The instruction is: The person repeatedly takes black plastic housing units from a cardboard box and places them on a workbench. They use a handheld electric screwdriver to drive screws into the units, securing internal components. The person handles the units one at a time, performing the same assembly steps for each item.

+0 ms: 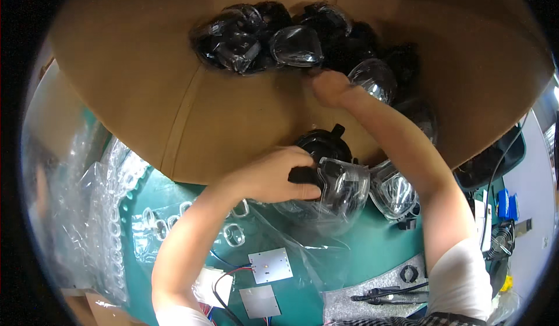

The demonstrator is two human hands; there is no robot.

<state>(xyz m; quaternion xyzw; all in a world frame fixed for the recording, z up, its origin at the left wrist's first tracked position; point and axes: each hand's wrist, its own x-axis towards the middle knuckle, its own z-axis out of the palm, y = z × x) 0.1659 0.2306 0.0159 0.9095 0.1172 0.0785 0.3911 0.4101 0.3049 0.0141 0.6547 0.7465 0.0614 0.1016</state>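
Note:
Low in the view, my left hand (279,174) is closed around the dark part of a clear plastic cover (343,198) with a black piece attached. Just behind it lies a round black plastic part (326,145) with a tab standing up. My right hand (333,88) reaches farther out over the brown cardboard, beside a clear, dome-like cover (372,78). Its fingers are dark and blurred, so I cannot tell what they hold. Several clear covers with black parts, such as one rounded cover (297,46), are heaped beyond it.
A large cardboard box (134,81) fills the far side. Clear plastic rings (234,234) and two white square panels (271,266) with wires lie on the green mat (303,285). A grey felt pad (343,308) carries a dark tool (396,296). Clear plastic bags (87,209) pile up at left.

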